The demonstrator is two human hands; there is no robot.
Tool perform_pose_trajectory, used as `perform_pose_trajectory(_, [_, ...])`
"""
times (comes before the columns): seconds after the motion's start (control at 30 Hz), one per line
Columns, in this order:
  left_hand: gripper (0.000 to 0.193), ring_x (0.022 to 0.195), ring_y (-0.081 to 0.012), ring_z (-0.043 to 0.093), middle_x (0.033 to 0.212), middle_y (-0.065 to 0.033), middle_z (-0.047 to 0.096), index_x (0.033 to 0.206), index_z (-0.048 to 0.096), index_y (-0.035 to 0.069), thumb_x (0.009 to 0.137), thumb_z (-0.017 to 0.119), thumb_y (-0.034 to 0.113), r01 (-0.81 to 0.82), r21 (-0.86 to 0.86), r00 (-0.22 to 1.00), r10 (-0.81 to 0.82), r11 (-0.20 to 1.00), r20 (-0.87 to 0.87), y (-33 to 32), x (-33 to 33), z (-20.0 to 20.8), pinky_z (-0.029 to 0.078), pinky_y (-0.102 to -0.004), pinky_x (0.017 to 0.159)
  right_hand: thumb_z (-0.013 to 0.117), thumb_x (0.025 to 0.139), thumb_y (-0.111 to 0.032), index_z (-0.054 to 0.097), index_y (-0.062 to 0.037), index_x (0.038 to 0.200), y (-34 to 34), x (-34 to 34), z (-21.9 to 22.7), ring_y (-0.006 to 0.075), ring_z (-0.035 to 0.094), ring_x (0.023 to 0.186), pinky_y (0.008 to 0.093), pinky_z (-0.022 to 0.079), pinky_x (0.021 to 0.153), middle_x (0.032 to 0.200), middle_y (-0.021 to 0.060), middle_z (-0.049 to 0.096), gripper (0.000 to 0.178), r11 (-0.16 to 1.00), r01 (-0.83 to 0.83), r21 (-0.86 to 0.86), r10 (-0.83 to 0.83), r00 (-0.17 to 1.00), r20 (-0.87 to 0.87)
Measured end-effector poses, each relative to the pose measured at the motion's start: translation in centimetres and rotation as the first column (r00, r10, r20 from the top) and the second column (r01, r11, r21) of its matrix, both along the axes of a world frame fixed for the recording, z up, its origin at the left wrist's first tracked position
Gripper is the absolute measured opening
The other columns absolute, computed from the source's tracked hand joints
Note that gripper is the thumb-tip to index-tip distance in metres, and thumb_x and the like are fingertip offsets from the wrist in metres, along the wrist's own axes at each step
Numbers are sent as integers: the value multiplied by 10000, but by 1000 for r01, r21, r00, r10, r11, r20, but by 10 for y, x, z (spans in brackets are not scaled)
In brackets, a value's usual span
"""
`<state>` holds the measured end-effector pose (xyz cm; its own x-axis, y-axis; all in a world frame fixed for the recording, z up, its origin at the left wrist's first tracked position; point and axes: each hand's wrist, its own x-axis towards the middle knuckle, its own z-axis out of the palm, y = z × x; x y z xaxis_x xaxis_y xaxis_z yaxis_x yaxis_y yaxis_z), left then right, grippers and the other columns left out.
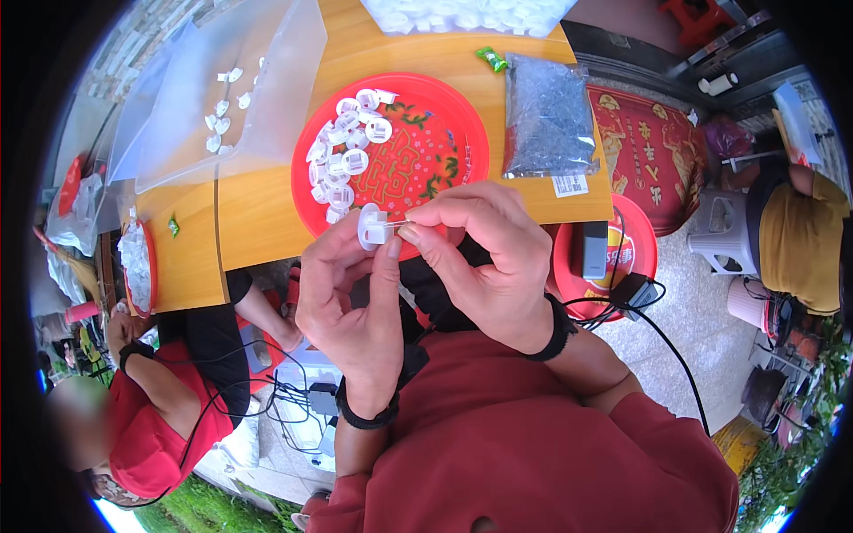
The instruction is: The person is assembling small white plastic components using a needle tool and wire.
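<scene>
My left grip (351,289) clamps white plastic piece (371,229), right grip (498,253) pinches fine wire (398,224), over red tray's (466,133) near rim. Tray: gold characters (394,164). Right of tray: printed label (570,185).

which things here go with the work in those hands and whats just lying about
In use:
white piece in left hand
thin metal piece in right hand
similar pieces on red tray
probably clear bag

Lying about, seemingly:
green packet
grey box
</scene>
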<state>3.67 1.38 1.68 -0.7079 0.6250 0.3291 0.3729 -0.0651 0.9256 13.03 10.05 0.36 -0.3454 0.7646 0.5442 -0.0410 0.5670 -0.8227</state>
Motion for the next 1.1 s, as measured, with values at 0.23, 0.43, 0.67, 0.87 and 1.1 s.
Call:
perform_pose_trajectory(0.23, [319,933,-141,663,1043,-121,671,1141,568,-55,844,682,-75,-29,-64,995,23,998,-99,-2,1,0,538,-258,834,778,732,-65,677,-99,874,0,0,0,140,594,640,300,392,709,807,3,641,178,991,49,121,-51,999,11])
perform_pose_trajectory(0.43, [327,908,-128,669,1022,-94,680,1137,586,-30,833,701,-58,73,7,988,-73,997,136,-4,-6,-1,557,-250,784,785,706,-63,679,-100,895,3,1,-3,160,590,691,326,391,693,811,-8,632,220,959,68,277,-74,997,14])
perform_pose_trajectory(0.67, [326,926,-113,656,1037,-90,679,1140,580,-27,836,692,-67,159,53,930,-168,986,326,-4,-8,0,539,-246,811,770,702,-57,678,-94,897,5,4,2,156,593,721,344,388,696,816,-14,627,219,950,22,312,-43,997,63])
perform_pose_trajectory(0.87, [323,908,-124,651,1060,-72,662,1150,602,-12,843,686,-62,82,-35,991,-78,996,105,-4,-2,-3,538,-244,793,766,736,-68,684,-97,929,8,4,-4,176,602,706,334,420,685,817,10,637,211,965,-15,262,-9,996,90])
perform_pose_trajectory(1.1, [323,925,-115,622,1124,-62,618,1167,620,3,854,668,-65,138,-42,987,-133,990,90,-7,-6,-6,528,-248,788,787,764,-117,663,-57,1105,21,14,2,151,618,668,291,496,636,936,80,670,368,902,-387,-194,383,922,-57])
